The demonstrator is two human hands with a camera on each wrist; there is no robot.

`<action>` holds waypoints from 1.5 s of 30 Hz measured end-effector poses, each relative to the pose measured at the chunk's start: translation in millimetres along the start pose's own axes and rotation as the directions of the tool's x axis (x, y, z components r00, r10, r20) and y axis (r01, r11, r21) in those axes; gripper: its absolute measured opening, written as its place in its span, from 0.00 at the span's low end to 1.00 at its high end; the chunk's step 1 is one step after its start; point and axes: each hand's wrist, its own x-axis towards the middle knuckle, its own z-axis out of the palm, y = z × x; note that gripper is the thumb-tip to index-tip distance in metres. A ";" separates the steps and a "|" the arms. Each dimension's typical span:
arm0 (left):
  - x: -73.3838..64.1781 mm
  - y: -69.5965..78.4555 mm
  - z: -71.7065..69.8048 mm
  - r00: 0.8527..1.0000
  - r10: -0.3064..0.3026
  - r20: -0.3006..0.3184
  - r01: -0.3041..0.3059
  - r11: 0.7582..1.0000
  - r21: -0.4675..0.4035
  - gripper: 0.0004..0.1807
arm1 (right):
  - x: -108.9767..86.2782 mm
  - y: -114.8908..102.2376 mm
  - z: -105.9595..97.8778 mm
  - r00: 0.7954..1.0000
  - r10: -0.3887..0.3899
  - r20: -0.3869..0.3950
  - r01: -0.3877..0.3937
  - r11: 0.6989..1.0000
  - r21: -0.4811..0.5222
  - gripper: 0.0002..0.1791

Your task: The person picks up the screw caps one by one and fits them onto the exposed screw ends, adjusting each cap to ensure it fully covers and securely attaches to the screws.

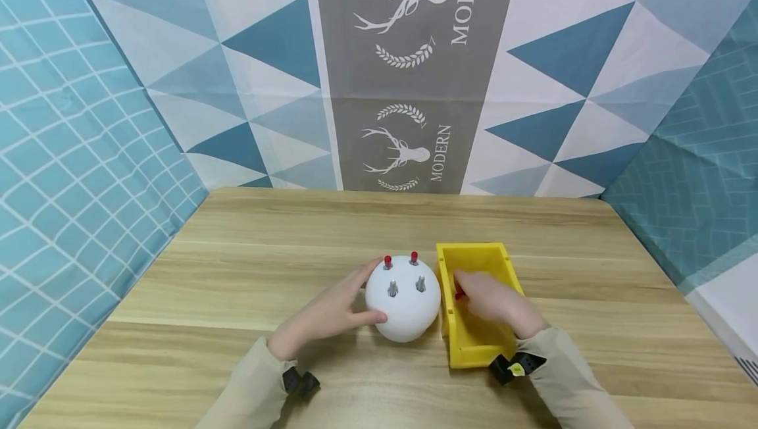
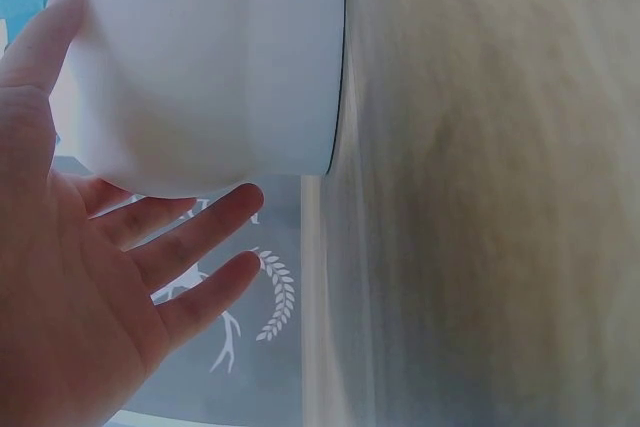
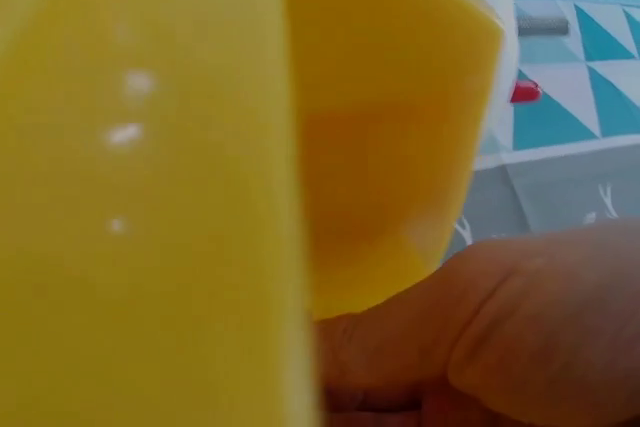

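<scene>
A white dome (image 1: 403, 320) carries two red caps (image 1: 387, 262) at the rear and two bare metal studs (image 1: 393, 288) in front. The left hand (image 1: 331, 310), fingers extended and spread, touches its side, apparently steadying it. Just beside, the yellow bin (image 1: 474, 356) sits conveniently around the right hand (image 1: 490, 295), near a red piece (image 1: 459, 296); whether it grips that, I cannot tell. Both dome and bin stand on the wooden table (image 1: 237, 277).

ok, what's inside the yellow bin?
Inside the yellow bin: the right hand and, at its fingers, a small red piece. Anything under the hand is covered; I can't tell whether it grips the piece.
</scene>
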 end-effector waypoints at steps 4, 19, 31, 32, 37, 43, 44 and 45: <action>-0.9 -1.0 1.0 1.000 0.004 -0.001 -0.004 1.000 -0.002 0.52 | -0.3 2.6 -5.5 0.999 -0.022 -0.023 0.022 1.000 -0.004 0.07; 0.5 -0.8 -1.0 1.000 -0.004 -0.007 0.005 1.000 0.007 0.52 | -0.1 -5.7 -28.0 0.975 -0.081 -0.205 0.075 0.997 -0.033 0.03; -0.4 -1.1 -0.8 1.000 0.010 -0.003 -0.010 1.000 -0.003 0.51 | -4.4 -20.0 -35.8 0.917 -0.171 -0.362 0.169 0.985 -0.035 0.02; -0.5 -0.6 -0.9 1.000 0.009 -0.003 -0.009 1.000 -0.003 0.51 | -5.0 -21.0 -35.8 0.912 -0.177 -0.370 0.177 0.984 -0.036 0.02; -0.6 -0.2 -0.9 1.000 0.000 -0.001 0.000 1.000 0.002 0.52 | -7.1 -28.2 -35.9 0.884 -0.210 -0.418 0.212 0.976 -0.042 0.02; -0.4 0.4 -1.4 1.000 -0.001 -0.006 0.001 1.000 0.005 0.51 | -9.5 -41.7 -35.0 0.842 -0.270 -0.467 0.282 0.958 -0.046 0.03; -0.4 0.6 -1.4 1.000 -0.002 -0.006 0.002 1.000 0.005 0.51 | -9.9 -43.5 -34.7 0.836 -0.277 -0.473 0.291 0.956 -0.045 0.03; -0.3 0.6 -1.5 1.000 0.000 -0.006 0.001 1.000 0.006 0.50 | -10.0 -44.9 -34.2 0.833 -0.281 -0.477 0.298 0.954 -0.041 0.03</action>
